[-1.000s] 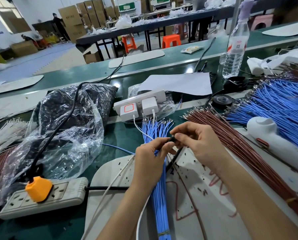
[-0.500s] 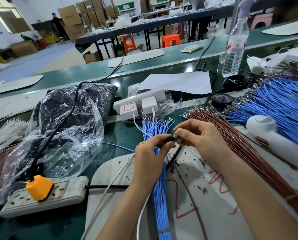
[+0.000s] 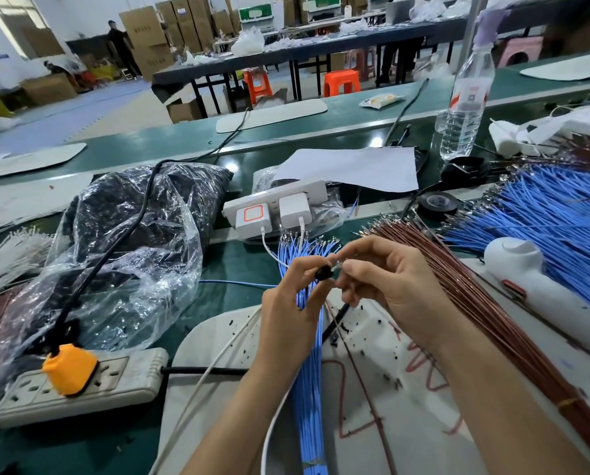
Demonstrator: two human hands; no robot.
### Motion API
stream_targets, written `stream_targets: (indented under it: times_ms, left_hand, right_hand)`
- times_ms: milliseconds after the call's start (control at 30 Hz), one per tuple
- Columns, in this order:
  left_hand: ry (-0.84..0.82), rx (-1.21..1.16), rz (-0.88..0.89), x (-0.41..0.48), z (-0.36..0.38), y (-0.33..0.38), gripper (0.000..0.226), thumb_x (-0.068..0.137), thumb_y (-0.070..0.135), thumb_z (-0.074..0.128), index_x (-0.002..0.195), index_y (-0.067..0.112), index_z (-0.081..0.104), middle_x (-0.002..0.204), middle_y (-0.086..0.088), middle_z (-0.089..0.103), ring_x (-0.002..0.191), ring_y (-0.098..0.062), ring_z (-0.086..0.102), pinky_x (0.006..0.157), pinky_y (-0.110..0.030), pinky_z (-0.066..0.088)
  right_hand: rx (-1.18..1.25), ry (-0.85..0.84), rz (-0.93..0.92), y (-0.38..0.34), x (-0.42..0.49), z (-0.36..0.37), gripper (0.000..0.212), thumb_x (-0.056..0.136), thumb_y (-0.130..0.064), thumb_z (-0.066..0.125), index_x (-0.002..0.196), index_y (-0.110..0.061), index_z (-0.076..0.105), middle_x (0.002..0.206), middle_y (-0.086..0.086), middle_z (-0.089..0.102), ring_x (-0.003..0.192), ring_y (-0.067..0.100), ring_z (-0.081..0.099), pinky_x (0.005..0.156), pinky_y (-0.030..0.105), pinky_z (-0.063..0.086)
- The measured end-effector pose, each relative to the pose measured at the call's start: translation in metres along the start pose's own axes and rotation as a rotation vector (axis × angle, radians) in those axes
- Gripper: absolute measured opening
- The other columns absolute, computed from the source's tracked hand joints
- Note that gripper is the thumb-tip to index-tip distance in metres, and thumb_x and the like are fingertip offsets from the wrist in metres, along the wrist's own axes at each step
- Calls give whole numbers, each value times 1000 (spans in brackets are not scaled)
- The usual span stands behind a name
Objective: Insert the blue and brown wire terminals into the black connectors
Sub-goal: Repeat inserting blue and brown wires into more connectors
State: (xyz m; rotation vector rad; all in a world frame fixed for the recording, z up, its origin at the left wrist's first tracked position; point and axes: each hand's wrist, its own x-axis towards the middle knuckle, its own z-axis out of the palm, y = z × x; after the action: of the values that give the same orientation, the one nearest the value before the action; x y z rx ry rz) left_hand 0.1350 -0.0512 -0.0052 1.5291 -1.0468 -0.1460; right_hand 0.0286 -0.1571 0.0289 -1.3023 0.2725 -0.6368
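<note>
Above the bench (image 3: pixel 218 269), my left hand (image 3: pixel 293 303) pinches a black connector (image 3: pixel 323 272) while my right hand (image 3: pixel 389 282) pinches a brown wire (image 3: pixel 358 378) whose metal terminal (image 3: pixel 336 268) points leftward, just beside the connector's opening.

You're at a bench in a wire-harness assembly workshop: a long green conveyor table (image 3: pixel 355 114) runs past you, bundles of blue wires (image 3: pixel 557 214) and brown wires (image 3: pixel 465 289) lie ready, stacked cardboard boxes (image 3: pixel 142 32) line the back wall, and orange plastic stools (image 3: pixel 341 82) stand by more worktables
</note>
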Motion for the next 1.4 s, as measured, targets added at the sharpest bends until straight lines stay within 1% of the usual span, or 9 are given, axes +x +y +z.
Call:
stream_targets:
  times_ms: [167, 300, 367, 500, 633, 833, 1033, 1200, 1400]
  left_hand:
    - [16, 40, 53, 1, -1, 3, 21, 83, 19, 67, 95, 35, 60, 94, 18, 70, 95, 5, 65, 79, -10, 46]
    - [17, 138, 72, 2, 0, 3, 20, 79, 33, 63, 99, 37, 65, 93, 23, 69, 84, -5, 67, 86, -43, 51]
    - [10, 152, 62, 3, -1, 3, 23, 80, 28, 68, 98, 42, 67, 87, 23, 70, 82, -11, 67, 84, -49, 50]
    - [-58, 167, -6, 4, -3, -1, 32, 80, 13, 73, 98, 39, 68, 84, 27, 69, 85, -12, 66, 85, -45, 51]
    - [-128, 127, -42, 3, -6, -1, 36, 79, 10, 73, 89, 44, 67, 79, 17, 71, 75, -9, 65, 78, -29, 54]
    - [-209, 126, -70, 1, -8, -1, 27, 78, 7, 74, 89, 31, 72, 81, 16, 68, 81, 1, 63, 76, -9, 45]
    - [-288, 60, -125, 2, -9, 2, 32, 77, 7, 74, 81, 39, 70, 74, 19, 67, 82, -3, 61, 77, -12, 45]
    - [-356, -6, -168, 3, -10, 2, 12, 77, 10, 73, 85, 18, 76, 73, 15, 67, 89, -23, 61, 84, -31, 51]
    - [-370, -107, -190, 3, -11, 1, 10, 84, 9, 65, 84, 15, 73, 69, 2, 73, 73, -14, 65, 77, -18, 47]
  right_hand:
    - [-255, 72, -82, 2, 0, 1, 9, 87, 4, 62, 84, -4, 65, 62, 11, 66, 51, 25, 61, 50, 28, 52]
    - [-613, 67, -198, 3, -1, 0, 14, 83, -1, 67, 82, -15, 66, 63, 4, 66, 55, 21, 61, 54, 31, 53]
    - [-675, 44, -205, 2, -1, -1, 15, 83, -2, 67, 82, -17, 66, 64, 2, 66, 59, 22, 62, 60, 33, 55]
    - [-513, -16, -71, -1, 2, -10, 11, 85, 0, 67, 84, -10, 68, 67, 6, 69, 57, 19, 64, 56, 25, 54]
    - [-314, -59, 58, 3, 2, -15, 8, 85, 6, 64, 83, -1, 66, 62, 9, 67, 55, 20, 63, 54, 23, 51]
    - [-297, -110, 156, 2, 2, -21, 3, 86, 3, 64, 83, 1, 64, 62, 11, 68, 57, 20, 65, 55, 23, 52]
    - [-286, -163, 244, 0, 1, -26, 5, 85, 4, 63, 88, 9, 63, 64, 14, 67, 56, 20, 63, 54, 22, 52]
    - [-272, -209, 287, -3, 1, -30, 2, 86, 5, 62, 84, 6, 63, 65, 15, 66, 54, 19, 61, 52, 22, 51]
    - [-147, -205, 321, 1, -1, -30, 4, 85, 1, 63, 81, 0, 62, 61, 9, 61, 52, 13, 52, 48, 16, 43]
